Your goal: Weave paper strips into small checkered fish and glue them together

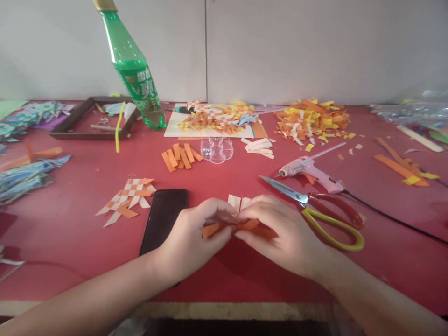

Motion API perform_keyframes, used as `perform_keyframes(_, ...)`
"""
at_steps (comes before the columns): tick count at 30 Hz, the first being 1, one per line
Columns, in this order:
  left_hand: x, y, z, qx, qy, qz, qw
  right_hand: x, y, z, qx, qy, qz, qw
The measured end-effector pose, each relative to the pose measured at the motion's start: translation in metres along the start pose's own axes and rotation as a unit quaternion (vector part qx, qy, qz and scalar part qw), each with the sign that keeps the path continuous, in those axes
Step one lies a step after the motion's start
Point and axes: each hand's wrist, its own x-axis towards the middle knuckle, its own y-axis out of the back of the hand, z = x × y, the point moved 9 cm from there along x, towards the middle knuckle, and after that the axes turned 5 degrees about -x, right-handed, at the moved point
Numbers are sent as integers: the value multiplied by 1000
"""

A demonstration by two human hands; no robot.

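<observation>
Both hands meet over the front middle of the red table, pinching a small piece of woven paper strips [249,225]. Its orange strips stick out sideways between the fingers, and pale cream ends point away from me. My left hand [199,233] grips the left side with thumb and fingers. On the right side, my right hand [280,228] is closed in the same way. The middle of the weave is mostly covered by fingertips. A black phone [167,214] lies beside and partly under my left hand. A woven orange and white paper fish [131,196] rests left of the phone.
Scissors [304,200] and a pink glue gun [308,170] with a cord lie right. Orange strips [178,156], a clear flower-shaped tray [221,151] and cream strips [259,147] sit ahead. Behind stand a green bottle [135,79], a dark frame [84,136] and paper scraps [311,119].
</observation>
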Motion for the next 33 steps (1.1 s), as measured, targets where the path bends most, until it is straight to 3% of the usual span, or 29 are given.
perform_keyframes(3, 0, -4, -1, -9, -3, -22, 1000, 1, -5, 3, 26, -10, -11, 1000)
perform_keyframes(6, 1, 0, -1, -4, -3, -8, 1000, 2, -6, 11, 62, -44, -15, 997)
perform_keyframes(9, 1, 7, 6, 97, -44, 32, 994, -1, 2, 29, 71, -130, 24, 989)
perform_keyframes(13, -3, 1, 13, 361, -104, 32, 926, -11, 16, 56, 122, -234, 130, 956)
perform_keyframes(16, -3, -4, 9, 443, -101, 10, 891, -12, 14, 66, 165, -264, 146, 939)
perform_keyframes(26, 2, -2, -1, 322, -57, -47, 944, -7, 17, 58, 199, -254, 161, 933)
perform_keyframes(33, 6, 15, 0, 112, 14, 36, 993, -12, 18, 64, 211, -273, 169, 923)
